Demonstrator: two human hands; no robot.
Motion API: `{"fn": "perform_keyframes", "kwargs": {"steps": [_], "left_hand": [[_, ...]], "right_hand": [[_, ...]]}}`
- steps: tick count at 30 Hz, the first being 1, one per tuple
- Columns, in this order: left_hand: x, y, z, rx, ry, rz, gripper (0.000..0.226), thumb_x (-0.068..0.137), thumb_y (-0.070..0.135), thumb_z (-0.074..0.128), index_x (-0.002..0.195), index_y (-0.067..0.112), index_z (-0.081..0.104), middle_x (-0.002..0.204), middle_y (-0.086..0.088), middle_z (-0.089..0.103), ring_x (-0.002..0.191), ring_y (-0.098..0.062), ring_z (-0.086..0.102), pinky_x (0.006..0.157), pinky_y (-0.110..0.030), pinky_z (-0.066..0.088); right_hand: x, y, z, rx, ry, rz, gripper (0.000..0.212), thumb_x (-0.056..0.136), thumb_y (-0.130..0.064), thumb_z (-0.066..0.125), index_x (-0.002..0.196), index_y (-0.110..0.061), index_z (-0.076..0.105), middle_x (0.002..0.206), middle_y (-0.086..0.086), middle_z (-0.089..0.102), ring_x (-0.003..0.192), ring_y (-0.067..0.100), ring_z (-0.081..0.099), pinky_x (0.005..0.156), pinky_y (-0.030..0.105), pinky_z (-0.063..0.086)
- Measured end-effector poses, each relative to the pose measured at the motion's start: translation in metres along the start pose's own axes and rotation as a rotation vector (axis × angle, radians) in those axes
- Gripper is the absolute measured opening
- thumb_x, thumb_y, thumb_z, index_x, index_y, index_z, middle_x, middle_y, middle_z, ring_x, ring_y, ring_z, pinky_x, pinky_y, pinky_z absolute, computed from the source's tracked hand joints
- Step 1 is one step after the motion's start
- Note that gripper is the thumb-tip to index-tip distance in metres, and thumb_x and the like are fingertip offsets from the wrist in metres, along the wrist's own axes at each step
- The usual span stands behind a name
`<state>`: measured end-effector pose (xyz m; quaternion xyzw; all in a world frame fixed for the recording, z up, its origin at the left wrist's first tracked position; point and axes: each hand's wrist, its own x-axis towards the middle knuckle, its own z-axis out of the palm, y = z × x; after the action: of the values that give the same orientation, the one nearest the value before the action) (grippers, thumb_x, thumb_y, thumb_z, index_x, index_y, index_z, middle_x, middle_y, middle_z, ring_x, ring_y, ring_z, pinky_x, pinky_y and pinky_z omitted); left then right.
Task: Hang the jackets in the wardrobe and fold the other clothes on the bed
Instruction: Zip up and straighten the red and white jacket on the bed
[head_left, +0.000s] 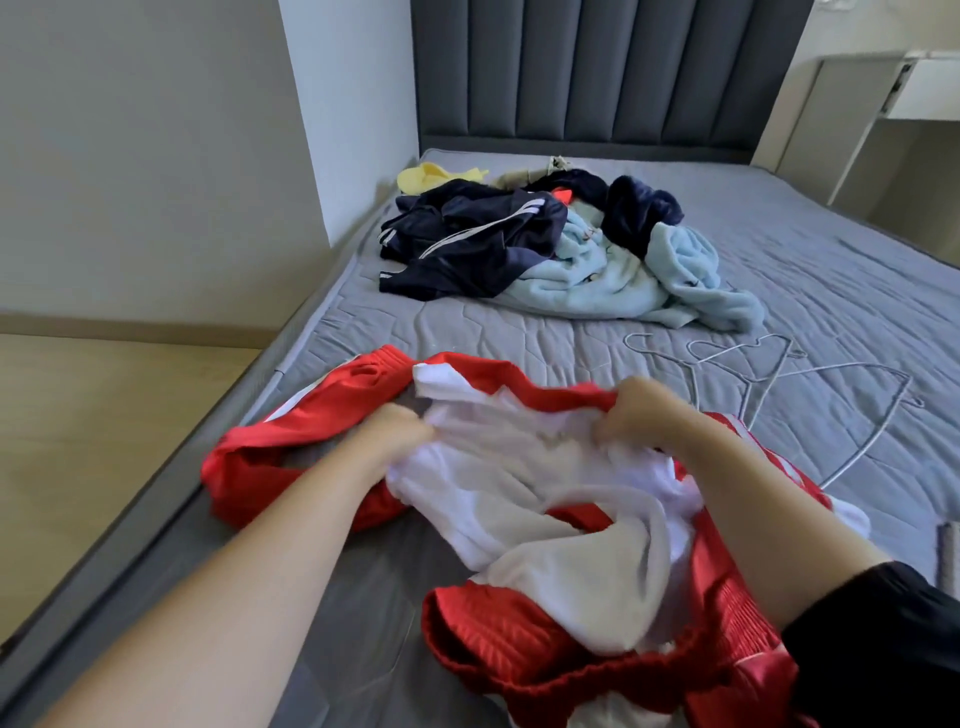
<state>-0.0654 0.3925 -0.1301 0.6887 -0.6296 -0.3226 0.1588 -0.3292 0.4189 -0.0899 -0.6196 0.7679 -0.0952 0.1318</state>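
Observation:
A red jacket with a white lining (524, 493) lies crumpled on the near part of the grey bed (467, 322), one red sleeve trailing left to the bed's edge. My left hand (397, 428) grips the white lining at its left side. My right hand (636, 410) grips the lining and red edge at the right. Both fists are curled into the cloth. Farther up the bed sits a pile: a navy jacket with white stripes (467, 239), a light blue fleece garment (623, 275), a dark blue fuzzy piece (641, 208) and a yellow cloth (428, 174).
Thin wire hangers (769, 374) lie on the mattress right of the red jacket. A dark padded headboard (597, 73) stands at the far end. Wooden floor (93, 426) runs along the bed's left side. White furniture (893, 104) is at the far right.

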Motion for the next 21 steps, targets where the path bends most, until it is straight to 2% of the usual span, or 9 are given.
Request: {"fn": "perform_keyframes", "kwargs": {"steps": [2, 4, 5, 7, 10, 13, 16, 18, 21], "left_hand": [[0.001, 0.007, -0.019, -0.249, 0.331, 0.059, 0.007, 0.087, 0.014, 0.055, 0.083, 0.014, 0.061, 0.082, -0.005, 0.062, 0.084, -0.025, 0.059, 0.065, -0.029, 0.040], [-0.002, 0.024, -0.036, -0.603, 0.438, 0.223, 0.018, 0.085, 0.010, 0.055, 0.100, 0.019, 0.058, 0.087, 0.003, 0.065, 0.087, -0.021, 0.058, 0.067, -0.027, 0.043], [-0.006, 0.034, -0.041, -0.817, 0.335, 0.356, 0.042, 0.086, 0.008, 0.055, 0.125, 0.023, 0.049, 0.112, 0.003, 0.065, 0.105, -0.016, 0.058, 0.080, -0.024, 0.045], [-0.013, 0.047, -0.041, -0.819, 0.170, 0.570, 0.085, 0.086, 0.012, 0.057, 0.151, 0.032, 0.006, 0.153, 0.011, 0.025, 0.137, 0.002, 0.026, 0.106, -0.014, 0.030], [-0.016, 0.044, -0.021, -0.061, 0.258, 0.720, 0.086, 0.083, 0.015, 0.060, 0.153, 0.024, 0.010, 0.158, 0.005, 0.012, 0.144, -0.009, 0.012, 0.117, -0.030, 0.021], [-0.021, 0.028, 0.014, 0.330, 0.135, 0.533, 0.060, 0.088, 0.025, 0.059, 0.143, 0.015, 0.036, 0.147, -0.012, 0.036, 0.135, -0.028, 0.036, 0.106, -0.038, 0.035], [-0.021, 0.010, 0.036, 0.440, 0.118, 0.172, 0.056, 0.092, 0.055, 0.043, 0.128, 0.013, 0.050, 0.130, -0.013, 0.053, 0.117, -0.033, 0.054, 0.085, -0.035, 0.044], [-0.020, 0.004, 0.039, 0.460, -0.008, -0.018, 0.075, 0.085, 0.072, 0.038, 0.127, 0.013, 0.056, 0.125, -0.013, 0.060, 0.109, -0.031, 0.060, 0.085, -0.034, 0.049], [-0.024, 0.003, 0.043, 0.158, -0.178, -0.065, 0.063, 0.073, 0.072, 0.059, 0.088, 0.012, 0.064, 0.080, -0.006, 0.067, 0.063, -0.018, 0.064, 0.052, -0.023, 0.049]], "right_hand": [[0.003, -0.004, -0.006, 0.365, 0.534, 0.042, 0.015, 0.083, -0.026, 0.058, 0.085, -0.013, 0.064, 0.081, 0.012, 0.068, 0.081, 0.032, 0.064, 0.062, 0.027, 0.038], [0.003, -0.014, -0.014, 0.714, 0.718, -0.072, 0.035, 0.081, -0.021, 0.062, 0.116, -0.018, 0.055, 0.105, 0.006, 0.065, 0.098, 0.023, 0.061, 0.072, 0.020, 0.039], [0.004, -0.020, -0.016, 0.824, 0.651, -0.157, 0.063, 0.080, -0.019, 0.068, 0.137, -0.019, 0.039, 0.124, -0.001, 0.055, 0.109, 0.009, 0.053, 0.081, 0.011, 0.038], [0.005, -0.030, -0.011, 0.819, 0.524, -0.243, 0.098, 0.080, -0.019, 0.072, 0.152, -0.015, 0.005, 0.146, -0.007, 0.027, 0.122, -0.009, 0.028, 0.094, -0.003, 0.021], [0.004, -0.032, 0.006, 0.517, 0.515, -0.236, 0.092, 0.083, -0.014, 0.066, 0.151, -0.005, 0.005, 0.157, 0.013, 0.015, 0.146, 0.020, 0.013, 0.115, 0.023, 0.000], [0.004, -0.020, 0.027, 0.231, 0.343, -0.118, 0.076, 0.086, -0.019, 0.059, 0.149, -0.007, 0.018, 0.157, 0.020, 0.010, 0.145, 0.034, 0.012, 0.117, 0.044, 0.010], [0.006, -0.006, 0.037, -0.084, 0.137, -0.138, 0.051, 0.089, -0.030, 0.056, 0.135, -0.011, 0.046, 0.143, 0.016, 0.041, 0.131, 0.032, 0.038, 0.104, 0.037, 0.032], [0.003, -0.002, 0.035, -0.120, -0.041, -0.231, 0.026, 0.092, -0.041, 0.052, 0.103, -0.020, 0.063, 0.111, 0.007, 0.063, 0.109, 0.027, 0.055, 0.083, 0.031, 0.039], [-0.004, -0.001, 0.035, -0.119, -0.278, -0.300, 0.043, 0.090, -0.059, 0.046, 0.064, -0.025, 0.047, 0.067, -0.007, 0.051, 0.073, 0.018, 0.051, 0.062, 0.028, 0.032]]}}
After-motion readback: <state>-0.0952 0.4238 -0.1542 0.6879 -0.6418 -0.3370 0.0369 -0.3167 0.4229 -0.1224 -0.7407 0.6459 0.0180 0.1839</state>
